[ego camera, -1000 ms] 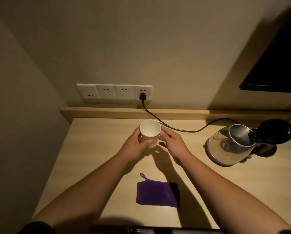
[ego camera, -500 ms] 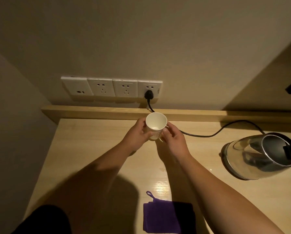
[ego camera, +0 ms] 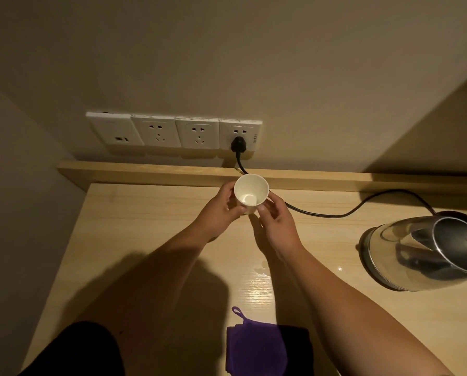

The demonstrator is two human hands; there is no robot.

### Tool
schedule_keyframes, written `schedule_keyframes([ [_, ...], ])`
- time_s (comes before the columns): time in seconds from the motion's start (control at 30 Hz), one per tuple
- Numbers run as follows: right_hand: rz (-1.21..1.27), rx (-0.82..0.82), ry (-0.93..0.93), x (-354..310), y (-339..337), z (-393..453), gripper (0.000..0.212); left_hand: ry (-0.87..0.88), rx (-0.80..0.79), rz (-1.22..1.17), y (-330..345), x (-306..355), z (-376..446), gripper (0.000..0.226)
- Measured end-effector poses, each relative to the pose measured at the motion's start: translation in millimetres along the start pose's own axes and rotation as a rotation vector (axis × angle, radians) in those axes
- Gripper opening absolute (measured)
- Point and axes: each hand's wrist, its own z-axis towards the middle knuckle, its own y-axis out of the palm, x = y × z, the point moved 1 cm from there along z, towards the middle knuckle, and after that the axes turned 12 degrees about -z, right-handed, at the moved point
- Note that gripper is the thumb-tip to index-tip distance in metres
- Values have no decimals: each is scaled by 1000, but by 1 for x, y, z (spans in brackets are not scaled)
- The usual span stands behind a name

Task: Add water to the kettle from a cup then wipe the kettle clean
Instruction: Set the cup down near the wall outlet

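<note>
- A white cup (ego camera: 250, 194) was held above the far part of the table (ego camera: 151, 226), just in front of the wooden ledge (ego camera: 145, 172) and below the right-most wall socket (ego camera: 240, 138).
- The cup's long axis was tilted, so that its open mouth was turned up and toward the camera, with its base lower and nearer the person.
- The left hand (ego camera: 217, 213) was curled against the cup's left side, its thumb and fingers closed on the wall.
- The right hand (ego camera: 277, 223) was pressed to the cup's lower right side, the fingertips pinching near the base.
- The kettle (ego camera: 422, 253) was seen well to the right of the cup, standing on the table, its lid raised and its mouth open upward.
- A black cord (ego camera: 335, 215) was run from the plugged socket, behind the cup, toward the kettle.
- A folded purple cloth (ego camera: 256, 348) was laid on the near part of the table, well apart from the cup, its loop pointed away from the person.
</note>
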Motion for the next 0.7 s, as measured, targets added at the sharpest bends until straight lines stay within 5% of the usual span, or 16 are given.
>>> schedule_keyframes([
  [0.37, -236, -46, 1, 2, -13, -2, 48, -10, 53, 91, -8, -4, -5, 89],
  [0.5, -528, -17, -116, 2, -23, -15, 46, -63, 83, 418, -16, -4, -25, 82],
  [0.7, -985, -48, -348, -10, -41, -49, 48, 127, 60, 1037, -15, 6, -79, 71],
])
